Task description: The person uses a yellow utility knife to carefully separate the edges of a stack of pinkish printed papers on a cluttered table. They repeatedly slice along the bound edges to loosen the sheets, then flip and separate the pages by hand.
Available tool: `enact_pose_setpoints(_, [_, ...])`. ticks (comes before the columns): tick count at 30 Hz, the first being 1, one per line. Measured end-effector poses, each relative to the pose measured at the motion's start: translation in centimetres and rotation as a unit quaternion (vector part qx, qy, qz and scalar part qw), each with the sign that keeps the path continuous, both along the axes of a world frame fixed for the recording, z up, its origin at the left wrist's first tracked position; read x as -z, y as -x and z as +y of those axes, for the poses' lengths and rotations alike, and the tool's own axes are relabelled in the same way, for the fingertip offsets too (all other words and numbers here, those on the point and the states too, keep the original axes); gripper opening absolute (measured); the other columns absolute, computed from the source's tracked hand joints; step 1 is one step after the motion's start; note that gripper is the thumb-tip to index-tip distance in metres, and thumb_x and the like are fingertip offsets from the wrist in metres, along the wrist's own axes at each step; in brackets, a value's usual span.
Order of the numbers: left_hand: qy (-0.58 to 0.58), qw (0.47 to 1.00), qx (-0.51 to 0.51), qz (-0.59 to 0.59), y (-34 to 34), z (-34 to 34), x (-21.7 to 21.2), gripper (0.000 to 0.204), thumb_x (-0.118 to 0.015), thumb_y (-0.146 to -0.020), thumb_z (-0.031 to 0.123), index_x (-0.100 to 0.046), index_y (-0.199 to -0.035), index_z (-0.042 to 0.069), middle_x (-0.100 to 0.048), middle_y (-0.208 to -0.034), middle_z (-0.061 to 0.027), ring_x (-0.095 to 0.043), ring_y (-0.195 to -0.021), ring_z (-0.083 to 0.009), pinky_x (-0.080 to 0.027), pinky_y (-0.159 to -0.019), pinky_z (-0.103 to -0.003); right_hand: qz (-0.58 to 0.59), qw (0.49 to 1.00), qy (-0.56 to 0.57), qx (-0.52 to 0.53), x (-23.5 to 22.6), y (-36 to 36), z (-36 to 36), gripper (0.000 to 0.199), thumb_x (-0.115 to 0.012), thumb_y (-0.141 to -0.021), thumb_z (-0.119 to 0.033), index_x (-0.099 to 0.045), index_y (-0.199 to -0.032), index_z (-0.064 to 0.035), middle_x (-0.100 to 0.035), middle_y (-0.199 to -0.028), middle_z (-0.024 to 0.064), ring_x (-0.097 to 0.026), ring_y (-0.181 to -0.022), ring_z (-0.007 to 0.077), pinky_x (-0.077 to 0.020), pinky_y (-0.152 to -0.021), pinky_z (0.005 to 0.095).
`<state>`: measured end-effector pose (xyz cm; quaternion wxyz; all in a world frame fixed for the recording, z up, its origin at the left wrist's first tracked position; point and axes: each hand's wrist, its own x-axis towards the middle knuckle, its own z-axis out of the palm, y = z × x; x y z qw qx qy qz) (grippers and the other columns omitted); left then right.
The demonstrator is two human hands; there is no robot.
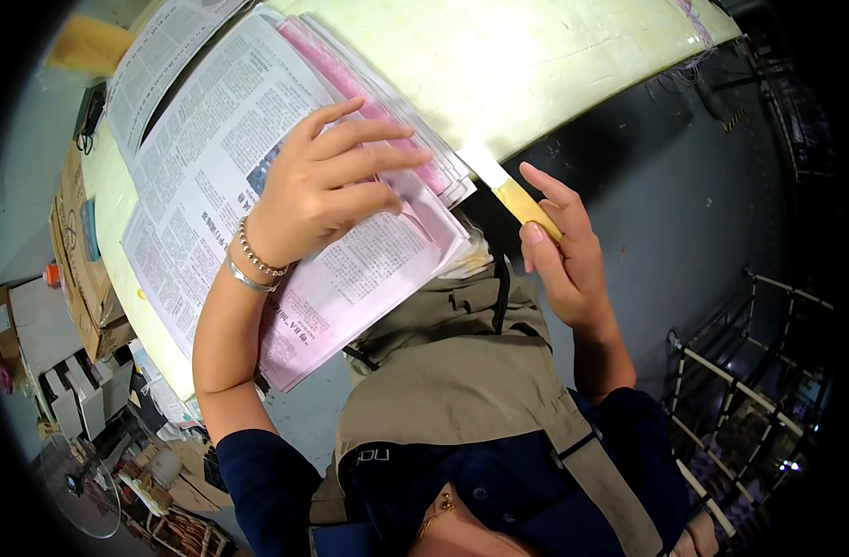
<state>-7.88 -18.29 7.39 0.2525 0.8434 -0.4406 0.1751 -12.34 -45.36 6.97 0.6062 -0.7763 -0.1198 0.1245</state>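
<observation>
My left hand [327, 181], with a beaded bracelet at the wrist, is spread over an open stack of newspaper sheets [197, 144]. Its fingers are apart and reach across the pink-stained layers [318, 51] along the stack's right side. Just off the table edge, my right hand [571, 255] grips a flat, narrow tool [527, 206] with a yellow handle between thumb and fingers. The tool's pale far end points up and left, toward the stack's corner; glare there hides its exact kind.
The newspapers lie on a pale yellow-green table [554, 65] with its edge close to my brown apron [462, 390]. Cardboard boxes [81, 260] and a fan [77, 483] stand at left. A metal-tube rack [740, 385] is at right.
</observation>
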Motion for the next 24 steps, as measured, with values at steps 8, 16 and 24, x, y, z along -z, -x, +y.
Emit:
enact_pose_setpoints(8, [-0.004,0.999,0.013,-0.031,-0.1,-0.3,1.6,0.011,-0.067,-0.066,0.011,-0.068,-0.077,0.013,-0.061,-0.08,0.0016,-0.059,-0.081,-0.018,-0.045,-0.084,-0.042,0.023,0.999,-0.013,-0.031,-1.4,-0.4,-0.6,0.019,-0.049,-0.093,-0.005,-0.062,-0.107,-0.001,-0.055,-0.073,0.0007,-0.047,-0.063,0.0042,-0.0392,-0.058,0.0193])
enact_pose_setpoints(16, [0.018,0.999,0.027,-0.041,-0.1,-0.6,1.9,0.007,-0.069,-0.071,0.01,-0.069,-0.078,0.012,-0.066,-0.08,0.0009,-0.064,-0.084,-0.0188,-0.045,-0.089,-0.044,0.038,0.997,-0.015,-0.057,-1.2,-1.2,-1.0,0.019,-0.048,-0.094,-0.007,-0.062,-0.104,-0.0005,-0.048,-0.064,-0.0033,-0.04,-0.059,0.002,-0.0324,-0.052,0.0187])
enact_pose_setpoints(24, [0.037,0.998,0.034,-0.031,-0.3,-0.6,1.8,0.006,-0.068,-0.072,0.01,-0.068,-0.078,0.012,-0.063,-0.079,0.0005,-0.062,-0.084,-0.0212,-0.046,-0.09,-0.045,0.1,0.992,-0.071,-0.034,-1.4,-2.4,-1.0,0.02,-0.047,-0.095,-0.011,-0.061,-0.102,0.0013,-0.041,-0.062,-0.0077,-0.034,-0.057,0.001,-0.0269,-0.051,0.0184])
